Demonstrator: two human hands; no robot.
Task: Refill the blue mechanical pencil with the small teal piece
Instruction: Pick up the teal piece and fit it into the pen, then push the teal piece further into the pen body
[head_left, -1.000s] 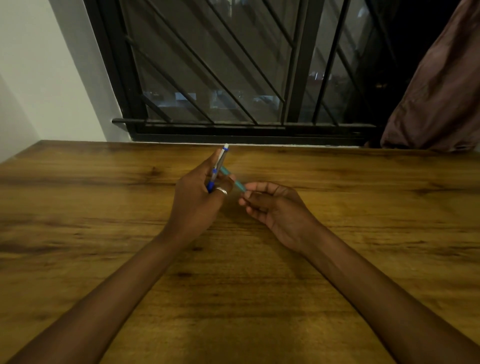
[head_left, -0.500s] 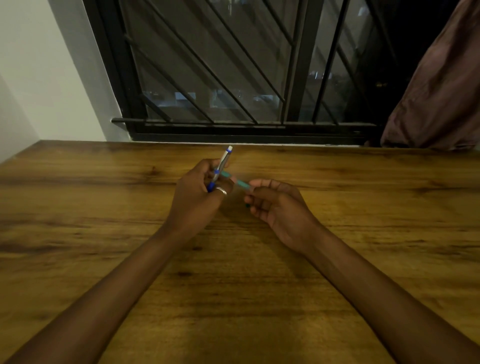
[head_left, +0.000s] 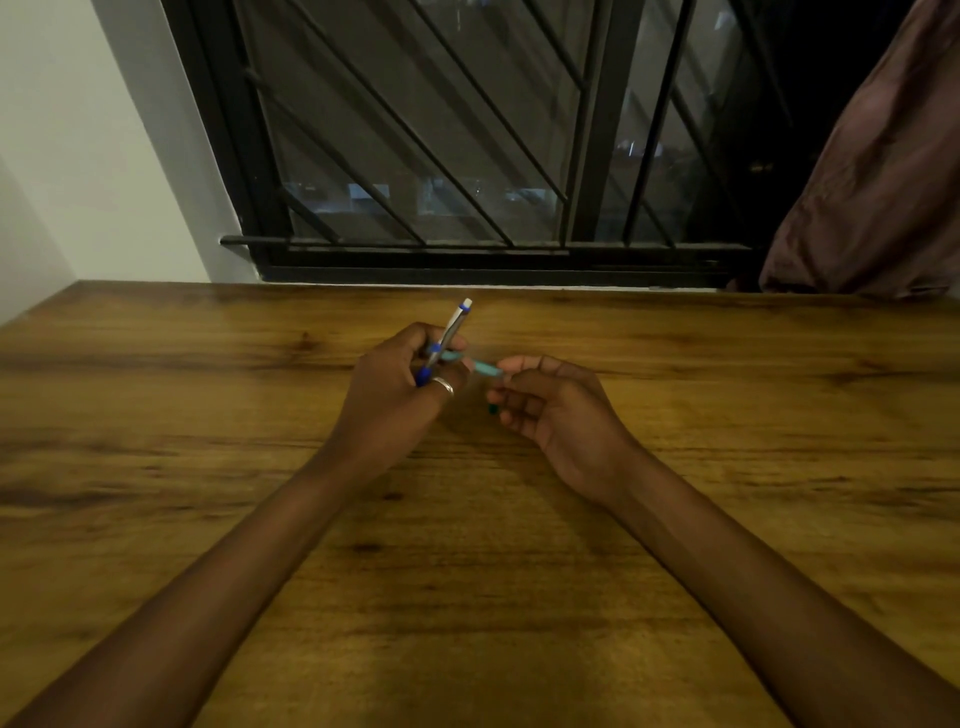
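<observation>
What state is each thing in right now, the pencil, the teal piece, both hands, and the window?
blue mechanical pencil: held tilted, white-tipped end up and away
small teal piece: off the table, spanning between the hands
left hand: closed on the pencil, ring on one finger
right hand: fingertips pinching the teal piece
wooden table: bare
window: barred, dark outside

Blue mechanical pencil (head_left: 450, 336) now more tilted rightward; right hand (head_left: 553, 408) slightly farther away.
</observation>
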